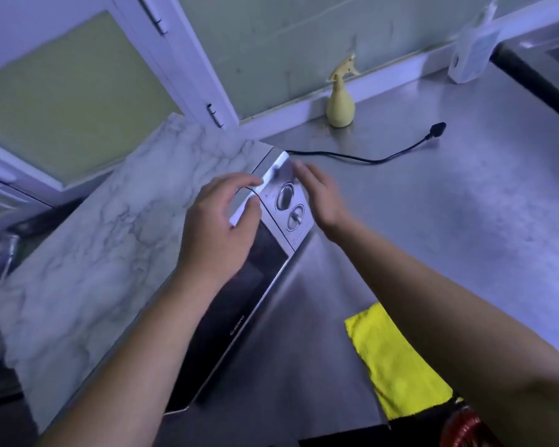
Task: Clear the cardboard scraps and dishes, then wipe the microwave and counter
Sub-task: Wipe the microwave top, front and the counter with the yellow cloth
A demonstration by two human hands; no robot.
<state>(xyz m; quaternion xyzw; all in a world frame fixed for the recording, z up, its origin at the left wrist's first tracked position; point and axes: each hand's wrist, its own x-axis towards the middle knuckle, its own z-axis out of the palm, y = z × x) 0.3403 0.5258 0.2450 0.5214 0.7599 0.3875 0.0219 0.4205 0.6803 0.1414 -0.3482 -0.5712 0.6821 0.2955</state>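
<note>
My feed is dim and carries a cold blue-violet cast all over. Both hands smear with motion: the left hand [220, 227] goes soft at its fingers [239, 183], and the right hand [320, 198] is softer still. White glare burns out the top corner of the microwave [110, 246] front. The steel desk [465, 204] gives a dull, streaky sheen. The wide lens bows the cabinet door [71, 101] at the left edge, and the bottle [471, 50] at top right is blurred.

— What is worn on the arms?
— Nothing that I can see. The left hand [220, 221] and the right hand [320, 195] are bare. Both forearms are bare as well, one entering from 7 o'clock, the other from 4 o'clock.
</note>
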